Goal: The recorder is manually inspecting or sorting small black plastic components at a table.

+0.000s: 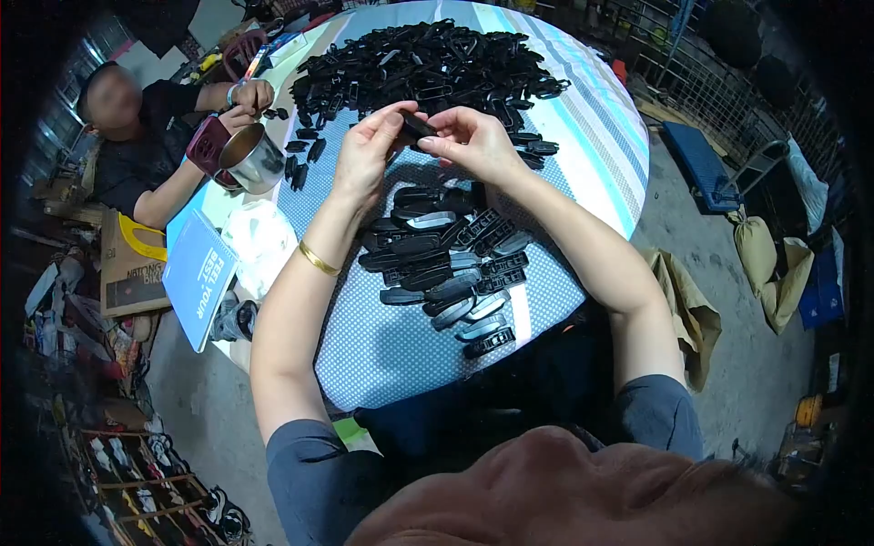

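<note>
A dark, oblong black plastic piece (418, 126) is held up between my two hands over the middle of the table. My left hand (366, 155) pinches its left end with thumb and fingers. On its other side, my right hand (478, 141) grips it, thumb along the near edge. Below my hands lies a loose cluster of similar pieces (455, 264), several black and others with silver-grey shells, some with open frames facing up. Beyond my hands rises a large heap of black plastic pieces (428, 64). What exact kind they are I cannot make out.
The round table (364, 364) has a patterned, striped cover. At left are a metal cup (255, 162), a white plastic bag (261, 241) and a blue notebook (196, 278) over the edge. A person (146, 136) sits there, hands near the heap. A blue platform trolley (696, 164) stands right.
</note>
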Demonstrator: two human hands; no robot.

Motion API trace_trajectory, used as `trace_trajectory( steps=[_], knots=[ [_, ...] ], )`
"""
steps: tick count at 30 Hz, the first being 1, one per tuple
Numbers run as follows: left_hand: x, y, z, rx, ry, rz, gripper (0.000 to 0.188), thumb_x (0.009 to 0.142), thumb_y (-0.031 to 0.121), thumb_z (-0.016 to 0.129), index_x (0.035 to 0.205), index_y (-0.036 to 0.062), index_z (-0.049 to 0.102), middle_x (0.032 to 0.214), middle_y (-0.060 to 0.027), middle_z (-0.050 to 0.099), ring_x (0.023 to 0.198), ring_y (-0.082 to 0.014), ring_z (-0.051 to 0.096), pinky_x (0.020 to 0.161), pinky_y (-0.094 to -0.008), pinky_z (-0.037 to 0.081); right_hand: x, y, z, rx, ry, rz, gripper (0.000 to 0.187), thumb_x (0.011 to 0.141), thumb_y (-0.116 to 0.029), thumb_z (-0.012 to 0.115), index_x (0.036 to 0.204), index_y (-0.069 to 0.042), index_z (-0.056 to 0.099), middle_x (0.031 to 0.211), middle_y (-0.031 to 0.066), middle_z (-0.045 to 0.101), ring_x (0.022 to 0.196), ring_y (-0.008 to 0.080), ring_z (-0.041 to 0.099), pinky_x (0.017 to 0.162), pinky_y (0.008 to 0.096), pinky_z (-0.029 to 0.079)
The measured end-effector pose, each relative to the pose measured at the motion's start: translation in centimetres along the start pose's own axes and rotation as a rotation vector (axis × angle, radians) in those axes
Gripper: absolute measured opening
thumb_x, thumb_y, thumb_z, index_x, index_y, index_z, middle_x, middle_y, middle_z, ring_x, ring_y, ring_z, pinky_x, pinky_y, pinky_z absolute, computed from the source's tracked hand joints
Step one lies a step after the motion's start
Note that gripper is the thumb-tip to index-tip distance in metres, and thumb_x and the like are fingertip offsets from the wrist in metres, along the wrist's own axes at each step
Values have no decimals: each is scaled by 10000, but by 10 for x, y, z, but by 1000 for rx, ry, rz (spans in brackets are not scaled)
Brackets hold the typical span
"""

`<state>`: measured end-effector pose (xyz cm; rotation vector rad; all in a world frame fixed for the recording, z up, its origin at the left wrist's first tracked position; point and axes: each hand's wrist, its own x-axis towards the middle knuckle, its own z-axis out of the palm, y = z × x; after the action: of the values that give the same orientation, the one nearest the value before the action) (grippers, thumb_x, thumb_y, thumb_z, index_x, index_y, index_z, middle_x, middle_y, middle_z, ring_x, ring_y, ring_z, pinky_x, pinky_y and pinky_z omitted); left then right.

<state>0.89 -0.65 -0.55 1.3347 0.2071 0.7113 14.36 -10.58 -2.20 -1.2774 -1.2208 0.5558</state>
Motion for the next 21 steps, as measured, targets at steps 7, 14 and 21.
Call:
trace_trajectory(
  steps=[7, 14, 21],
  knots=[
    [-1, -1, -1, 112, -71, 122, 275, 882, 196, 494, 1053, -8, 563, 959, -78, 609, 876, -129, 561, 800, -244, 435, -3, 0, 0, -172, -38, -103, 327, 735, -246, 684, 933, 5, 617, 692, 61, 613, 576, 98, 549, 514, 235, 439],
    [-1, 3, 3, 153, -106, 176, 275, 892, 209, 472, 1027, -12, 565, 935, -85, 607, 866, -145, 565, 808, -260, 435, -8, 1, 5, -297, 51, -240, 245, 752, -157, 664, 923, 13, 618, 709, 45, 621, 619, 77, 575, 553, 203, 468],
    [3, -5, -21, -315, -79, -187, 307, 913, 231, 418, 1091, -5, 502, 893, -105, 599, 823, -167, 583, 763, -313, 486, 20, 5, -42, -250, -48, -108, 255, 788, -182, 620, 976, -10, 619, 825, 64, 637, 731, 117, 595, 666, 239, 484]
  ],
)
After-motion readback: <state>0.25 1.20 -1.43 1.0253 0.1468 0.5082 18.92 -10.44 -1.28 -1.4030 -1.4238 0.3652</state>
